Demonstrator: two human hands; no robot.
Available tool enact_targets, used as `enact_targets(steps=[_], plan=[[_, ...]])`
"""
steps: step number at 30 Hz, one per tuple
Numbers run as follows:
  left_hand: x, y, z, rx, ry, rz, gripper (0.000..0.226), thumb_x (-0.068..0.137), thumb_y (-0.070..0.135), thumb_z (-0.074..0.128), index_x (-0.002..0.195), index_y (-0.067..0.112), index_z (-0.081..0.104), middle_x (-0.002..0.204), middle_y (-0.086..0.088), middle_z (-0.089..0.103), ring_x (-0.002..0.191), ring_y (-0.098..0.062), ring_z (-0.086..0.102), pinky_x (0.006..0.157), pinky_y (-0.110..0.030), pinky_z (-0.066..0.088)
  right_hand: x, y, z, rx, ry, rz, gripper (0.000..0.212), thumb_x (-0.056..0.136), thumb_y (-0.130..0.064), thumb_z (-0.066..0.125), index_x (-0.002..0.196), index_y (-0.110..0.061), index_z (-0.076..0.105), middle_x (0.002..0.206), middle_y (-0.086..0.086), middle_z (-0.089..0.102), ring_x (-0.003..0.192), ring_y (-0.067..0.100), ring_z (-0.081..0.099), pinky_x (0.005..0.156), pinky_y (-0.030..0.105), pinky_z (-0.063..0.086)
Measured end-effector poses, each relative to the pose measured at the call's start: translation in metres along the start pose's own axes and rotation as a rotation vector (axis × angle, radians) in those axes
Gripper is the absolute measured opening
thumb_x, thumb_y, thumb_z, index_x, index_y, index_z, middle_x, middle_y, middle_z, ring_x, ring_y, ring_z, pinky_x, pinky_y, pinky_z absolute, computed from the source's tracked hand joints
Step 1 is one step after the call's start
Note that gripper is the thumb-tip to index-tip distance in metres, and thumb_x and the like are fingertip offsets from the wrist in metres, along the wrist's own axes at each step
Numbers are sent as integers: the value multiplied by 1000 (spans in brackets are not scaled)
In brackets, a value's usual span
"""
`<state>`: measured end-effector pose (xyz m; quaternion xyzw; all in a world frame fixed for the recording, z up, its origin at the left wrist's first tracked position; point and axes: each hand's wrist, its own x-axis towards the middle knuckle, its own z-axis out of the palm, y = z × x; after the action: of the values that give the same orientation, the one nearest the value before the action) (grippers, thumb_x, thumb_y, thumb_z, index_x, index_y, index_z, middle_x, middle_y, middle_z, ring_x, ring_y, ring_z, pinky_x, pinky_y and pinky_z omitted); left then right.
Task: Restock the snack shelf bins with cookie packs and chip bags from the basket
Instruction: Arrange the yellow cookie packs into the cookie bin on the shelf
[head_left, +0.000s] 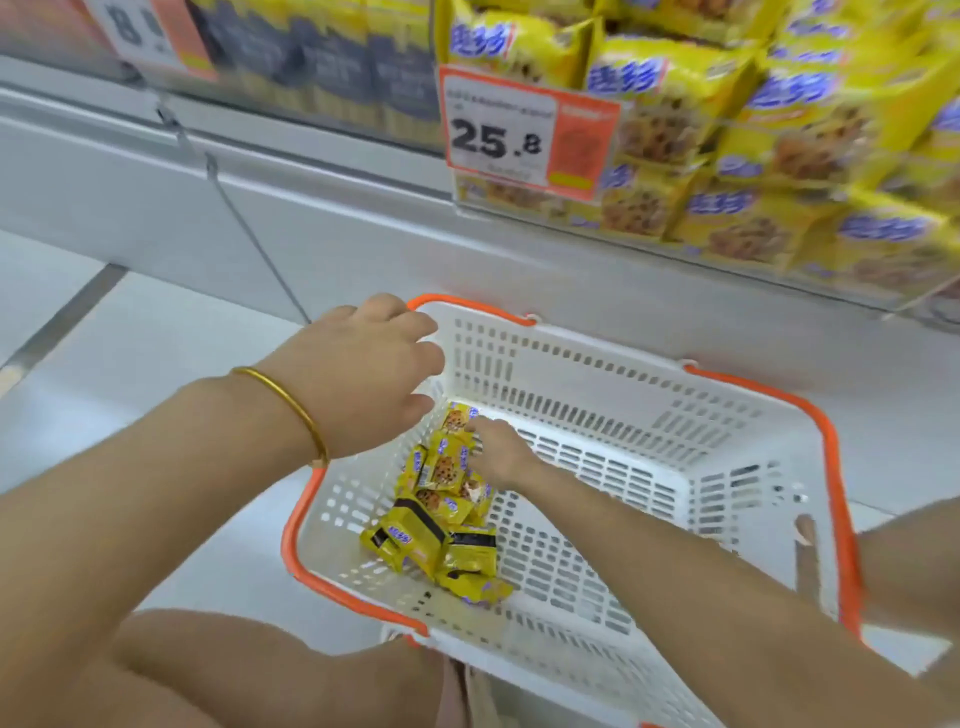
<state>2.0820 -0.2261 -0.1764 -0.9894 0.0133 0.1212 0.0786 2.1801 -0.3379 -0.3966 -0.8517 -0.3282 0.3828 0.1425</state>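
**Cookie packs: clearing the last few from the basket**

Cookie packs (441, 519) lie in a loose heap in the left corner of the basket. The rest of its bottom is bare, and no chip bags show in it.

The shelf bin (779, 156) sits up and to the right, already stacked high with the same yellow packs behind the price tag (524, 130). The basket (571, 374) stands on the floor just below it, so the lift should be short.

The left hand (363, 374) hovers over the far left corner of the basket. Its fingers (421, 358) are loosely curled and hold nothing. The right hand (501, 454) is down in the heap, with its fingers (475, 426) laid on the topmost packs. I cannot tell whether they have closed on one, as the thumb is hidden.

The step in hand looks like gathering packs for the bin. To do it well, I would:
- bring the left hand down beside the right and scoop several packs between both palms, since they are small and slippery
- take the top ones first, so the heap does not scatter across the bottom
- hold them flat, not squeezed, as the cookies inside probably crack easily
- lay them face out on the existing stack, clear of the tag
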Motion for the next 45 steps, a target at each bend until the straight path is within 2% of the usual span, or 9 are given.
enact_targets(steps=[4, 8, 12, 15, 21, 28, 35, 39, 45], plan=[[-2, -12, 7, -86, 6, -21, 61, 83, 51, 19, 119, 22, 59, 132, 0, 49, 124, -26, 41, 95, -43, 44, 35, -5, 39, 185, -61, 131, 70, 94, -12, 54, 151, -12, 13, 157, 12, 13, 134, 31, 36, 100, 36, 39], [-8, -32, 24, -56, -20, 17, 51, 75, 42, 31, 88, 15, 71, 98, -6, 67, 93, -33, 62, 66, -46, 56, 56, -9, 66, 46, 57, 233, 37, 89, -17, 61, 124, -10, 47, 141, 14, 35, 101, 30, 57, 79, 41, 51], [-3, -29, 25, -23, -94, -7, 42, 93, 43, 32, 122, 24, 55, 133, 2, 47, 124, -23, 41, 97, -41, 44, 48, -4, 52, 1, 24, 181, 26, 83, -31, 71, 93, -10, 60, 114, 11, 52, 94, 26, 56, 71, 33, 46], [8, -23, 17, -6, -181, -8, 41, 96, 42, 35, 134, 27, 39, 141, 7, 35, 129, -17, 31, 104, -36, 36, 27, 3, 21, 196, 21, 79, 40, 82, -27, 72, 66, -18, 36, 79, 6, 40, 70, 20, 42, 64, 30, 35], [30, 7, -9, -266, -194, -55, 48, 95, 39, 47, 137, 18, 38, 134, -2, 48, 119, -19, 49, 94, -27, 39, -70, -8, -84, 721, -91, -194, 16, 84, -12, 69, 91, -1, 59, 84, 4, 56, 78, 16, 61, 80, 38, 54], [55, 50, -81, -733, 95, -31, 20, 82, 21, 70, 99, 16, 62, 73, 4, 56, 64, -12, 57, 59, -25, 46, -186, -19, -171, 865, 325, -309, 23, 84, -11, 66, 103, -15, 54, 87, 2, 59, 63, 4, 57, 57, 16, 47], [77, 85, -145, -1213, 549, 46, 17, 86, 7, 63, 89, 20, 54, 93, -16, 60, 68, -17, 62, 54, -28, 55, -252, -11, -240, 915, 819, -371, 37, 77, -4, 72, 98, -19, 46, 87, 9, 65, 70, 16, 64, 64, 38, 54], [92, 80, -147, -667, 980, 50, 27, 87, 17, 54, 113, 12, 56, 110, -2, 51, 104, -20, 54, 93, -33, 44, -241, -13, -300, 492, 1282, -287, 33, 75, -22, 75, 97, -20, 51, 95, -1, 59, 91, 19, 61, 81, 39, 51], [113, 61, -129, -89, 912, 32, 42, 84, 24, 50, 122, 6, 56, 145, -23, 36, 137, -41, 28, 110, -53, 28, -177, -26, -374, -180, 1351, -34, 37, 86, -21, 65, 117, -14, 46, 114, 6, 61, 111, 29, 48, 77, 35, 38]])
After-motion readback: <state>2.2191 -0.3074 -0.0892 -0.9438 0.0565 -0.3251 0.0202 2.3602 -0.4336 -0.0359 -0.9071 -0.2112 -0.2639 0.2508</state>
